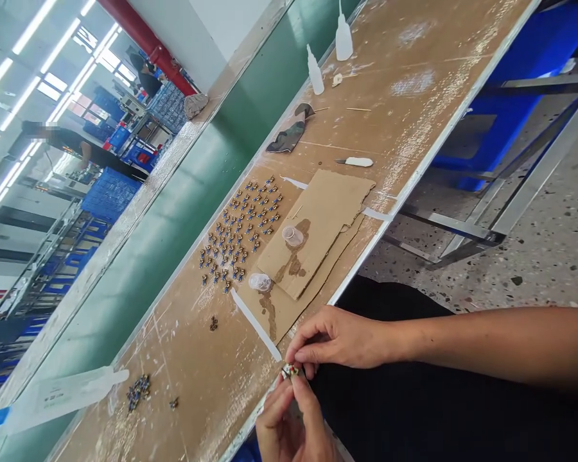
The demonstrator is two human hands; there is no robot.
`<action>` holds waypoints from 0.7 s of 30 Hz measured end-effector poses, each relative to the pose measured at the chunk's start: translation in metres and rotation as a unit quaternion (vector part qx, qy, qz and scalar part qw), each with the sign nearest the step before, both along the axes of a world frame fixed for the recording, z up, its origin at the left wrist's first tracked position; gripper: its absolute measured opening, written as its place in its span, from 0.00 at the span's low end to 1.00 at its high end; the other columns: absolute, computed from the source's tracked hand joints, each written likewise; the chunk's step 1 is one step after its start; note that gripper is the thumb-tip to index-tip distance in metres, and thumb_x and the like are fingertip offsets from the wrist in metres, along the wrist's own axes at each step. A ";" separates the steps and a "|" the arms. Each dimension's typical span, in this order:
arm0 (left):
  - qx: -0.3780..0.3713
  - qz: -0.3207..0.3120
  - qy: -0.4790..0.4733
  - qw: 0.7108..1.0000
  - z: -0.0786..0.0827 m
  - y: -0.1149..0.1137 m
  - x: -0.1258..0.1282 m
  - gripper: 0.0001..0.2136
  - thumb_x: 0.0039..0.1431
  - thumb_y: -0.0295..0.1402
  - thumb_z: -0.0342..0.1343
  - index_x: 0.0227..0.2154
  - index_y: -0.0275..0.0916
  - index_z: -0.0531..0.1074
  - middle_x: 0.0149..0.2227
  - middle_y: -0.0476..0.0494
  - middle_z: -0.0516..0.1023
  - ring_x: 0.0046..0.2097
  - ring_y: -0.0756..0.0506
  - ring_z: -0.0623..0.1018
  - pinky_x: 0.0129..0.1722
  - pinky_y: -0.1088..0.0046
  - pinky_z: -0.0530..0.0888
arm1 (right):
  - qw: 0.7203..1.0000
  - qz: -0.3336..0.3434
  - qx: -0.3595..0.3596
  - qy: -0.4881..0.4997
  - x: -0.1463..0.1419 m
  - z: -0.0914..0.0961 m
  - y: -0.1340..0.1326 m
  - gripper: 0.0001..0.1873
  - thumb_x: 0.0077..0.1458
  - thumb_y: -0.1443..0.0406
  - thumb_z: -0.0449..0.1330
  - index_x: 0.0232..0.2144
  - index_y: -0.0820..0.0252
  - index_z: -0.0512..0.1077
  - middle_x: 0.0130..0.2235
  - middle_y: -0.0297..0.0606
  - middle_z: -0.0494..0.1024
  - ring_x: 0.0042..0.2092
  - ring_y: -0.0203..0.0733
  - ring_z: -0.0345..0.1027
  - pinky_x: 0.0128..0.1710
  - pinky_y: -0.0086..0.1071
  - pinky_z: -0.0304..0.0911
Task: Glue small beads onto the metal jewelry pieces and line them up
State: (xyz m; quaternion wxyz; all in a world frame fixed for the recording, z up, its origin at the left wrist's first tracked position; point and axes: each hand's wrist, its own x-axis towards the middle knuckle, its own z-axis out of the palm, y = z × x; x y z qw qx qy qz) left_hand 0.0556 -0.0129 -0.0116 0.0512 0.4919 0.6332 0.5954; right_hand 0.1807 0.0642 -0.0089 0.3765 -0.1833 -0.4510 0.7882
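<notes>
Above my lap at the table's edge, both hands meet at a small piece [289, 370] coloured white, green and red; its exact kind is too small to make out. My right hand [337, 337] pinches it from above, with thumb and forefinger together. From below, my left hand [291, 423] grips it between thumb and finger. Close by on the table [192, 359] lie pieces of cardboard [327, 199] with wet brown stains. On them stand a small clear cup [293, 236] and another small clear container [260, 282].
Many small blue-and-gold parts [241, 224] are spread beside the cardboard. A heap of similar parts [139, 391] lies near a large clear bottle [62, 398]. Farther up are a white-handled knife [356, 162], a dark cloth [289, 136] and white squeeze bottles [315, 72].
</notes>
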 end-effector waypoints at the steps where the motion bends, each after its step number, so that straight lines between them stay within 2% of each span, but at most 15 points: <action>1: 0.004 -0.006 0.013 1.000 -0.001 0.000 -0.001 0.06 0.45 0.28 0.64 0.27 0.39 0.73 0.29 0.50 0.77 0.32 0.49 0.78 0.36 0.72 0.76 | 1.000 0.000 0.001 0.002 0.001 0.000 0.000 0.10 0.53 0.65 0.59 0.35 0.68 0.75 0.31 0.36 0.74 0.29 0.27 0.67 0.36 0.25 0.66; 5: 0.022 -0.025 0.062 0.998 -0.006 0.001 -0.007 0.05 0.47 0.30 0.64 0.27 0.40 0.73 0.29 0.49 0.78 0.32 0.47 0.78 0.36 0.68 0.77 | 1.000 -0.003 0.007 0.005 0.004 0.002 0.002 0.10 0.54 0.67 0.57 0.36 0.68 0.75 0.31 0.36 0.74 0.30 0.27 0.68 0.36 0.24 0.66; 10: -0.002 -0.051 0.050 0.997 -0.009 0.001 -0.017 0.05 0.51 0.35 0.62 0.28 0.41 0.73 0.30 0.49 0.80 0.34 0.47 0.79 0.38 0.70 0.77 | 1.000 -0.006 0.020 -0.011 0.005 0.002 0.003 0.10 0.54 0.68 0.57 0.36 0.69 0.75 0.29 0.36 0.74 0.31 0.29 0.69 0.37 0.25 0.66; 15: -0.009 -0.042 0.013 0.999 0.003 0.002 -0.004 0.05 0.49 0.33 0.63 0.28 0.40 0.73 0.29 0.51 0.80 0.33 0.48 0.80 0.36 0.73 0.77 | 1.000 -0.003 0.020 -0.002 0.007 0.002 0.005 0.10 0.53 0.67 0.58 0.35 0.68 0.76 0.30 0.36 0.74 0.30 0.28 0.69 0.36 0.24 0.65; 18: -0.050 -0.018 -0.012 0.999 0.012 0.002 0.005 0.05 0.50 0.33 0.62 0.27 0.40 0.72 0.26 0.52 0.79 0.28 0.50 0.79 0.33 0.76 0.77 | 0.999 0.001 0.047 -0.004 0.010 0.003 0.007 0.10 0.53 0.67 0.58 0.35 0.69 0.76 0.31 0.37 0.75 0.30 0.28 0.68 0.35 0.23 0.66; 21: -0.090 -0.007 -0.040 0.995 0.014 0.001 0.004 0.05 0.48 0.32 0.63 0.25 0.40 0.72 0.24 0.53 0.78 0.24 0.52 0.78 0.31 0.78 0.76 | 0.997 0.000 0.074 0.000 0.011 0.002 0.010 0.10 0.53 0.66 0.59 0.34 0.69 0.75 0.32 0.38 0.75 0.29 0.28 0.68 0.33 0.23 0.66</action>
